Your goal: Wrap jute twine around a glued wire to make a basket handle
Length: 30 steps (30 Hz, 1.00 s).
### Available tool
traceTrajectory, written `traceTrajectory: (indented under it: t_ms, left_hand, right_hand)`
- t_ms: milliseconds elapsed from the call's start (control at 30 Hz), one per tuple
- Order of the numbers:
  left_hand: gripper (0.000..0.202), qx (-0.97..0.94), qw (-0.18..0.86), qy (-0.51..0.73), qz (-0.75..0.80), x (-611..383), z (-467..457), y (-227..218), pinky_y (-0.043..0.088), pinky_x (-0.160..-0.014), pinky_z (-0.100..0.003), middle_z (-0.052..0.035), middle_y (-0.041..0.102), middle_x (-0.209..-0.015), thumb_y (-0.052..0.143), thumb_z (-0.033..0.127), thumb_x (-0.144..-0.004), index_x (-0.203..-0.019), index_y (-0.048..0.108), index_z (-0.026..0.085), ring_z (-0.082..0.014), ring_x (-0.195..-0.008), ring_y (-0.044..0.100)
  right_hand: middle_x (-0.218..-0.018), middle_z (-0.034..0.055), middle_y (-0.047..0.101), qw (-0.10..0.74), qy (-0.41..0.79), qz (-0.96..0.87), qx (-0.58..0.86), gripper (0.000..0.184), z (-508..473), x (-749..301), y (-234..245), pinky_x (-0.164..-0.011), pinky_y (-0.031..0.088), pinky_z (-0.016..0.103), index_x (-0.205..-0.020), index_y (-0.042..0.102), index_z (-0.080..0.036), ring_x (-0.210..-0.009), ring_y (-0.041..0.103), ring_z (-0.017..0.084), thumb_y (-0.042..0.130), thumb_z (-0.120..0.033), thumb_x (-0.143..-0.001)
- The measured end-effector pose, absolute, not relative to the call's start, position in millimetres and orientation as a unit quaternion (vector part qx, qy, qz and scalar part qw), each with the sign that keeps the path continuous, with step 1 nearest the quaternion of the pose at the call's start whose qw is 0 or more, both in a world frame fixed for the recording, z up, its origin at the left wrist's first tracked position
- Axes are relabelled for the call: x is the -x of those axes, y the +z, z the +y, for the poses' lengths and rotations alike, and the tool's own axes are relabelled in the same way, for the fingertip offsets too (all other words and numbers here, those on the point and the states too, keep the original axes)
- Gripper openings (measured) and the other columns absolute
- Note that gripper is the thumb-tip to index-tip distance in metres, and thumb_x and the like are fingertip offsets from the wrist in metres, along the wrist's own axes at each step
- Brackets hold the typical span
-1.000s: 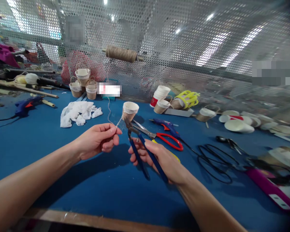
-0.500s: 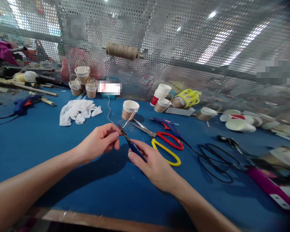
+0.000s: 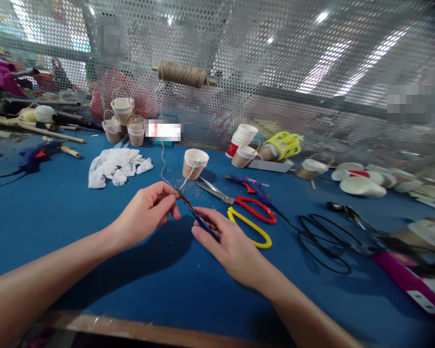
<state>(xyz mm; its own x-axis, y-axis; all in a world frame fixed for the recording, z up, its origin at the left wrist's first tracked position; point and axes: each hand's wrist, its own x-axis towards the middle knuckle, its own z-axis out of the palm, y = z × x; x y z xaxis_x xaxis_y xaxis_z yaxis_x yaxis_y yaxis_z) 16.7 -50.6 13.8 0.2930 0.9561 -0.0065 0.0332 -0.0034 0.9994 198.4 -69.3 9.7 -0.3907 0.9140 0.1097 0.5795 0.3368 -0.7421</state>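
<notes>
From the head view, I see the person bent to fine work at a blue-topped desk. The left hand has thumb and forefinger pinched together on a thin twine, which trails away toward the back. The right hand has its fingers wrapped round blue-handled pliers, their tips right by the left fingertips; whether they bite on anything, I can't tell. A pale twisted cord slants up from there across the front of a brown cup with a white rim, which stands upright on the desk just beyond the hands. Scissors with one red and one yellow handle lie near the right hand, and past them a blue glue gun. Crumpled white cloth lies beyond the left hand, while a spool hangs at the mesh screen.
</notes>
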Motion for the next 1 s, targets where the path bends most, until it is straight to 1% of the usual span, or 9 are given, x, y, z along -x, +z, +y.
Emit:
traceTrajectory:
  t_ms: [133,333,467,567,700,800,900,1000]
  left_hand:
    - [0.014,-0.587,0.55,0.412,0.429,-15.2,-49.9,13.8,0.027,-0.04,-0.017,0.0017,0.057,-0.063,0.044,0.028,-0.083,-0.077,0.047,0.015,-0.003,-0.04,0.032]
    - [0.013,-0.596,0.539,0.406,0.434,-14.8,-50.1,13.7,0.028,-0.04,-0.018,0.0012,0.059,-0.064,0.045,0.027,-0.082,-0.075,0.047,0.015,-0.0033,-0.041,0.034]
    - [0.012,-0.588,0.55,0.401,0.437,-15.5,-50.2,15.0,0.027,-0.039,-0.017,0.0016,0.059,-0.063,0.045,0.025,-0.082,-0.075,0.047,0.015,-0.0029,-0.04,0.033]
    - [0.011,-0.574,0.57,0.391,0.438,-14.7,-49.1,16.7,0.025,-0.037,-0.017,0.0013,0.059,-0.064,0.044,0.023,-0.082,-0.075,0.046,0.015,-0.0021,-0.037,0.034]
    - [0.013,-0.557,0.609,0.379,0.419,-11.1,-46.3,18.6,0.03,-0.04,-0.018,0.0003,0.061,-0.066,0.045,0.023,-0.082,-0.072,0.044,0.015,-0.0029,-0.039,0.042]
    - [0.016,-0.522,0.653,0.375,0.4,-8.9,-44.6,19.0,0.035,-0.046,-0.019,0.001,0.059,-0.064,0.049,0.024,-0.08,-0.068,0.045,0.014,-0.0038,-0.044,0.045]
    - [0.018,-0.503,0.67,0.376,0.395,-8.2,-44.1,18.1,0.035,-0.05,-0.019,0.0031,0.054,-0.06,0.052,0.023,-0.078,-0.065,0.047,0.013,-0.0041,-0.047,0.045]
    - [0.02,-0.506,0.663,0.385,0.394,-8.3,-44.1,16.4,0.033,-0.05,-0.019,0.0043,0.049,-0.056,0.054,0.024,-0.077,-0.062,0.047,0.012,-0.0039,-0.047,0.042]
  right_hand:
    - [-0.102,0.0093,0.06,0.263,0.313,-0.773,0.485,0.035,-69.4,-198.3,11.6,-0.079,0.046,0.036,-0.108,0.051,-0.017,-0.088,0.058,0.019,0.048,-0.038,-0.081]
    - [-0.094,0.0063,0.063,0.262,0.334,-0.771,0.475,0.031,-70.5,-196.7,12.6,-0.074,0.046,0.031,-0.105,0.054,-0.018,-0.082,0.058,0.017,0.046,-0.038,-0.082]
    - [-0.092,0.0066,0.063,0.269,0.291,-0.777,0.489,0.031,-70.9,-196.4,9.1,-0.073,0.045,0.032,-0.104,0.055,-0.018,-0.079,0.058,0.018,0.047,-0.038,-0.082]
    - [-0.094,0.0079,0.063,0.27,0.266,-0.783,0.493,0.033,-70.8,-196.0,7.9,-0.074,0.045,0.033,-0.105,0.055,-0.016,-0.081,0.058,0.019,0.048,-0.038,-0.081]
    - [-0.095,0.0071,0.063,0.263,0.309,-0.772,0.49,0.032,-70.3,-195.9,12.7,-0.075,0.045,0.033,-0.104,0.055,-0.017,-0.083,0.058,0.019,0.048,-0.038,-0.081]
    - [-0.097,0.0084,0.062,0.244,0.365,-0.754,0.488,0.038,-69.8,-196.9,17.3,-0.076,0.046,0.033,-0.11,0.051,-0.015,-0.085,0.058,0.019,0.048,-0.04,-0.081]
    - [-0.102,0.0097,0.061,0.241,0.394,-0.745,0.482,0.041,-69.5,-198.3,18.8,-0.076,0.046,0.034,-0.113,0.049,-0.014,-0.086,0.058,0.019,0.048,-0.04,-0.08]
    - [-0.104,0.0097,0.061,0.248,0.39,-0.742,0.487,0.042,-69.4,-199.1,18.3,-0.076,0.046,0.034,-0.114,0.048,-0.015,-0.086,0.059,0.019,0.05,-0.04,-0.08]
